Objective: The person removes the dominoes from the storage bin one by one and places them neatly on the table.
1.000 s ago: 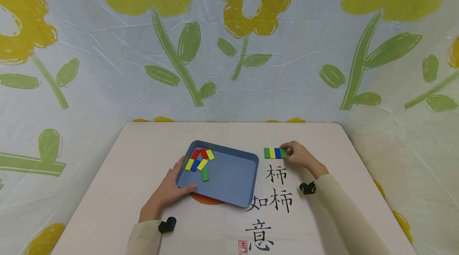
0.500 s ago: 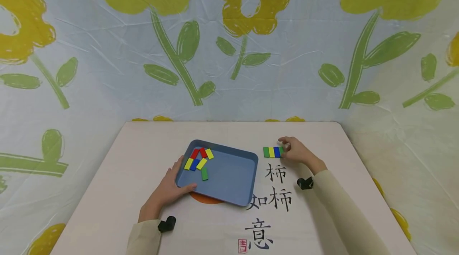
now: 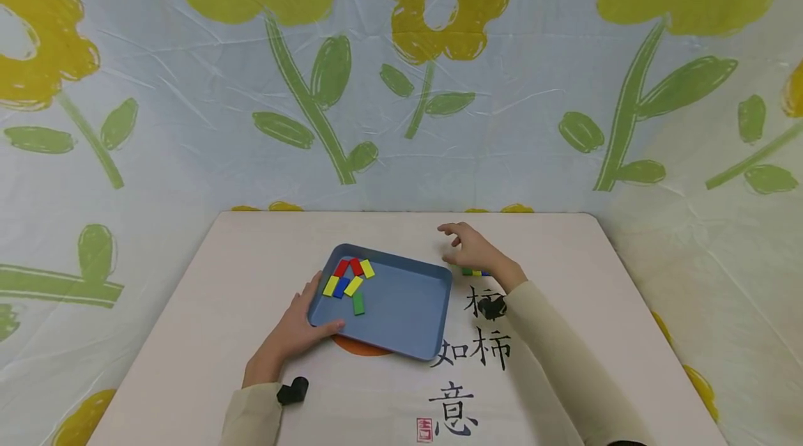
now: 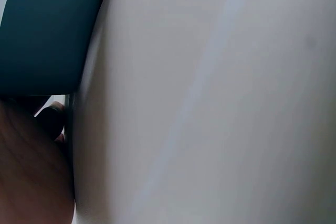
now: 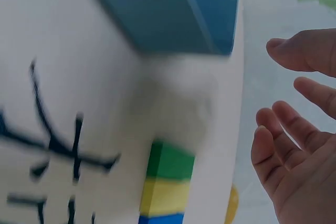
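Note:
My left hand (image 3: 293, 326) grips the left end of a blue tray (image 3: 401, 313), its thumb over the front rim and fingers along the outer side. Inside the tray lie small red, yellow and blue tiles and one green tile (image 3: 358, 303). My right hand (image 3: 478, 252) hovers past the tray's far right corner, fingers loosely spread with nothing between them. Beneath it, partly hidden, runs a row of tiles on the table; the right wrist view shows its green tile (image 5: 173, 162), yellow tile (image 5: 165, 198) and blue tile (image 5: 161, 219) side by side.
Black brush characters (image 3: 454, 411) and a red seal (image 3: 424, 430) are printed on the pale table covering (image 3: 351, 404). Behind the table's far edge hangs a flowered cloth (image 3: 502, 153). An orange printed shape (image 3: 360, 347) shows under the tray's front edge.
My right hand has let go of the green tile at the row's right end and moved left over the row toward the tray. The left hand and tray have stayed put.

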Demonstrator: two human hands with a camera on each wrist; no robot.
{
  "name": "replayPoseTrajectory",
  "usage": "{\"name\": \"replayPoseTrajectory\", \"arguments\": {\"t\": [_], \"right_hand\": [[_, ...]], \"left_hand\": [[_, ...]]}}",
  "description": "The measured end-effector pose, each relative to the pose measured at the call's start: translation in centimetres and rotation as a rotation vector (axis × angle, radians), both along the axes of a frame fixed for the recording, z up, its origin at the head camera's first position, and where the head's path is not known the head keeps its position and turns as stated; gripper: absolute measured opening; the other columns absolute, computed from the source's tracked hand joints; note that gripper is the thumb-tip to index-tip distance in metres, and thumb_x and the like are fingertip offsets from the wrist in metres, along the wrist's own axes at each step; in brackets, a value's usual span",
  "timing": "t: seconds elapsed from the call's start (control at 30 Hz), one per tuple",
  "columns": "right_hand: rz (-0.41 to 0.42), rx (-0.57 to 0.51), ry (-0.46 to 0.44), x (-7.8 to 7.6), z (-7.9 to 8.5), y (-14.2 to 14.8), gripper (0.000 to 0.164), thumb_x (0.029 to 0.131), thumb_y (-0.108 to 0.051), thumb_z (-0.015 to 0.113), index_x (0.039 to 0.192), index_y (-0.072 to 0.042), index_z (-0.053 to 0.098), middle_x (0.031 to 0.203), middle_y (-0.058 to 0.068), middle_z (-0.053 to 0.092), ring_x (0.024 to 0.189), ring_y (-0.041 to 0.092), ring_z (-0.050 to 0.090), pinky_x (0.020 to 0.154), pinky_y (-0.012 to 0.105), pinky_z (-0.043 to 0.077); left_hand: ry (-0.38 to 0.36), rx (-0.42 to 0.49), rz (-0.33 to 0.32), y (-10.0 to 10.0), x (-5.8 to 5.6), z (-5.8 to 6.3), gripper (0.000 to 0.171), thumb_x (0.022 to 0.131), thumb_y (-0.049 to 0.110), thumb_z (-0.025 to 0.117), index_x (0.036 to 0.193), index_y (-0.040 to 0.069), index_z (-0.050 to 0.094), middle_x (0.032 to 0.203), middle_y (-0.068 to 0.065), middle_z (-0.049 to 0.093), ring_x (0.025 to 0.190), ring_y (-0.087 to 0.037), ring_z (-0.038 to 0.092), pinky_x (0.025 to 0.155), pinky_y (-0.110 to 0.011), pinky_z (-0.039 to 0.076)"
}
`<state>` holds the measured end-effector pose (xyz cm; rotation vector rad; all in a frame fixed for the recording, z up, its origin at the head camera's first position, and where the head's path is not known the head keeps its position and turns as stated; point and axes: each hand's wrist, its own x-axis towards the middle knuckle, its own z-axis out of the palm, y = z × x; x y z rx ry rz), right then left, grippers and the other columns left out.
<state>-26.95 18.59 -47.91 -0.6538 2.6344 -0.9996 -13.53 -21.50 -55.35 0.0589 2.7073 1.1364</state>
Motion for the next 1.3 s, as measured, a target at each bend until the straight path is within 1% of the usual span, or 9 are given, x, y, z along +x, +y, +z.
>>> {"name": "replayPoseTrajectory", "arguments": {"t": [0.23, 0.33, 0.4, 0.53, 0.67, 0.77, 0.97, 1.1, 1.3], "right_hand": [[0.066, -0.039, 0.012, 0.6, 0.5, -4.7, 0.067, 0.095, -0.019, 0.072, 0.154, -0.009, 0.045, 0.149, 0.020, 0.049, 0.121, 0.035, 0.061, 0.097, 0.050, 0.055], [0.104, -0.054, 0.014, 1.0, 0.5, -6.8, 0.066, 0.094, -0.018, 0.073, 0.154, -0.008, 0.046, 0.147, 0.019, 0.051, 0.118, 0.034, 0.062, 0.097, 0.049, 0.055], [0.129, -0.055, 0.020, 1.2, 0.3, -8.1, 0.065, 0.093, -0.016, 0.073, 0.152, -0.008, 0.048, 0.146, 0.018, 0.053, 0.116, 0.032, 0.063, 0.097, 0.047, 0.056], [0.193, -0.062, 0.004, 1.8, -0.4, -10.4, 0.065, 0.092, -0.015, 0.075, 0.151, -0.006, 0.049, 0.146, 0.018, 0.055, 0.114, 0.031, 0.063, 0.096, 0.043, 0.056], [0.242, -0.052, -0.034, 2.4, -1.3, -12.1, 0.064, 0.091, -0.015, 0.075, 0.149, -0.004, 0.050, 0.146, 0.019, 0.056, 0.113, 0.031, 0.063, 0.098, 0.043, 0.056], [0.251, -0.027, -0.058, 2.7, -2.1, -12.9, 0.063, 0.092, -0.017, 0.074, 0.149, -0.006, 0.050, 0.144, 0.015, 0.058, 0.113, 0.027, 0.062, 0.099, 0.041, 0.056], [0.255, -0.004, -0.045, 2.8, -3.4, -13.2, 0.061, 0.092, -0.019, 0.075, 0.148, -0.007, 0.053, 0.137, 0.009, 0.063, 0.105, 0.019, 0.061, 0.094, 0.035, 0.055], [0.258, -0.006, -0.051, 2.9, -3.5, -13.2, 0.060, 0.092, -0.020, 0.074, 0.147, -0.008, 0.053, 0.132, 0.008, 0.065, 0.102, 0.018, 0.061, 0.091, 0.033, 0.055], [0.270, 0.008, -0.078, 3.5, -3.1, -13.0, 0.058, 0.093, -0.022, 0.074, 0.146, -0.010, 0.054, 0.128, 0.006, 0.067, 0.101, 0.015, 0.062, 0.089, 0.028, 0.055]], "left_hand": [[-0.003, 0.009, 0.002, 0.2, 0.1, 0.1, 0.116, 0.081, 0.066, 0.076, 0.167, 0.033, 0.005, 0.172, -0.019, 0.015, 0.156, -0.054, 0.006, 0.117, -0.076, 0.020], [-0.006, 0.004, 0.001, 0.1, 0.0, 0.1, 0.116, 0.081, 0.066, 0.075, 0.167, 0.032, 0.005, 0.172, -0.019, 0.016, 0.156, -0.054, 0.007, 0.118, -0.076, 0.020], [-0.007, 0.000, 0.003, 0.1, 0.0, 0.1, 0.116, 0.081, 0.067, 0.075, 0.167, 0.032, 0.005, 0.172, -0.019, 0.016, 0.155, -0.055, 0.007, 0.117, -0.076, 0.020], [0.001, -0.010, 0.005, -0.1, -0.1, -0.1, 0.117, 0.081, 0.068, 0.074, 0.167, 0.031, 0.005, 0.171, -0.021, 0.016, 0.155, -0.057, 0.008, 0.116, -0.077, 0.022], [0.003, -0.004, 0.007, -0.1, -0.1, 0.0, 0.117, 0.080, 0.068, 0.075, 0.167, 0.033, 0.005, 0.171, -0.020, 0.016, 0.154, -0.057, 0.007, 0.115, -0.078, 0.022], [0.001, 0.000, 0.001, 0.0, -0.2, -0.1, 0.115, 0.081, 0.068, 0.075, 0.166, 0.035, 0.005, 0.172, -0.019, 0.016, 0.154, -0.058, 0.007, 0.114, -0.079, 0.023], [0.013, 0.009, -0.007, 0.0, -0.2, -0.2, 0.114, 0.082, 0.066, 0.075, 0.166, 0.035, 0.006, 0.172, -0.018, 0.017, 0.153, -0.059, 0.007, 0.113, -0.080, 0.023], [0.008, 0.001, -0.007, 0.0, -0.2, -0.1, 0.114, 0.082, 0.067, 0.074, 0.167, 0.033, 0.005, 0.172, -0.019, 0.016, 0.153, -0.059, 0.007, 0.114, -0.080, 0.023], [0.003, -0.011, 0.002, -0.2, -0.2, -0.2, 0.115, 0.081, 0.070, 0.073, 0.167, 0.034, 0.004, 0.172, -0.019, 0.015, 0.154, -0.057, 0.007, 0.115, -0.079, 0.021]]}}
